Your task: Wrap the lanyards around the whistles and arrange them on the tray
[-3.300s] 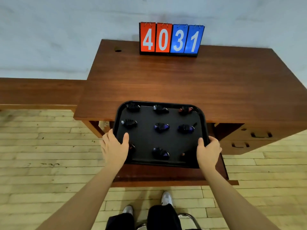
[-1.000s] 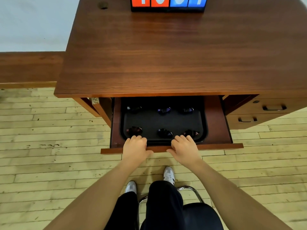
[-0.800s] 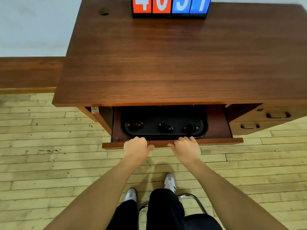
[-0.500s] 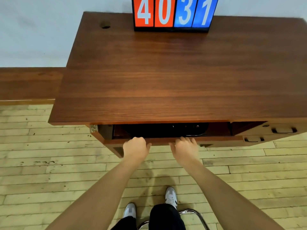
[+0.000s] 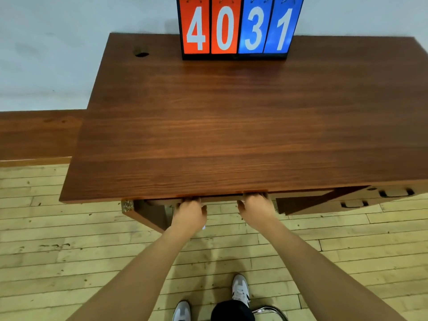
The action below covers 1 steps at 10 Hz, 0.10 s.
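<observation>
The tray and the wrapped whistles are hidden inside the desk's centre drawer (image 5: 220, 198). Only a thin strip of the drawer front shows under the edge of the desk top (image 5: 231, 135). My left hand (image 5: 190, 212) presses against the left part of that front. My right hand (image 5: 254, 209) presses against its right part. The fingertips of both hands are tucked under the desk edge. Neither hand holds anything.
A flip scoreboard (image 5: 238, 26) reading 4031 stands at the back of the desk. Side drawers with handles (image 5: 352, 203) sit to the right. A low wooden ledge (image 5: 34, 133) runs on the left. A chair frame (image 5: 268, 311) and my shoes are on the plank floor below.
Both hands set the tray in the drawer, moved to its front and pushed it in. The tray and whistles have slid out of sight under the desk top.
</observation>
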Tool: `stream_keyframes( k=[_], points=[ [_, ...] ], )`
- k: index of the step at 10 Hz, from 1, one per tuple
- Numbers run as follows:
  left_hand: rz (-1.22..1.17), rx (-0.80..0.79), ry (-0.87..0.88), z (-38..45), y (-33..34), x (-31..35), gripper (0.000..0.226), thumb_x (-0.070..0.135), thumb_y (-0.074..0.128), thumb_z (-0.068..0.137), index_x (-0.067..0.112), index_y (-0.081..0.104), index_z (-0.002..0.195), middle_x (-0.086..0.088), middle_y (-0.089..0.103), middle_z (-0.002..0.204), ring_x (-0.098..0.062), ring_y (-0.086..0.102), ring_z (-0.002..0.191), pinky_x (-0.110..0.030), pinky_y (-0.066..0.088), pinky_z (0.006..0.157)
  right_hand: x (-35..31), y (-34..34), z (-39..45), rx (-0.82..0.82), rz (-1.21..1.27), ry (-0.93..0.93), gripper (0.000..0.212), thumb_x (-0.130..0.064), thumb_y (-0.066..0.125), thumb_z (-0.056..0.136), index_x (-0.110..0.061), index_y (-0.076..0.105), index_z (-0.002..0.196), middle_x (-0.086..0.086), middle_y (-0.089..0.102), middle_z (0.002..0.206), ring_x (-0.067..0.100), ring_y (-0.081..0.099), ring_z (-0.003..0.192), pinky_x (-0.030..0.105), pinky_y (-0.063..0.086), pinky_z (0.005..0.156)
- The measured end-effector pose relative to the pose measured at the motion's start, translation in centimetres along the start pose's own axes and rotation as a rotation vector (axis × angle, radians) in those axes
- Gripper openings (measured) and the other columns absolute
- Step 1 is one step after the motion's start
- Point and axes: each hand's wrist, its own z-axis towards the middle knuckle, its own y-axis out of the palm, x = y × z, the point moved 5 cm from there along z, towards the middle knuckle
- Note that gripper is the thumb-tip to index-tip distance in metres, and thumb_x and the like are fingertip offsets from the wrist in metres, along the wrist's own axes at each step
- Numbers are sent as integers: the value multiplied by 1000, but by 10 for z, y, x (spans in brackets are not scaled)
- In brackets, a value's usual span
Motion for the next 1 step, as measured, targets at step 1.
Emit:
stream_keyframes(
  k=[1],
  points=[
    [-41, -102, 17, -6, -7, 1, 30, 31, 43, 94, 12, 52, 115, -6, 56, 116, -26, 55, 105, -37, 45, 87, -2, -2, -8, -13, 28, 7, 30, -28, 43, 94, -12, 54, 117, 4, 55, 123, 25, 47, 119, 35, 30, 104]
  ],
)
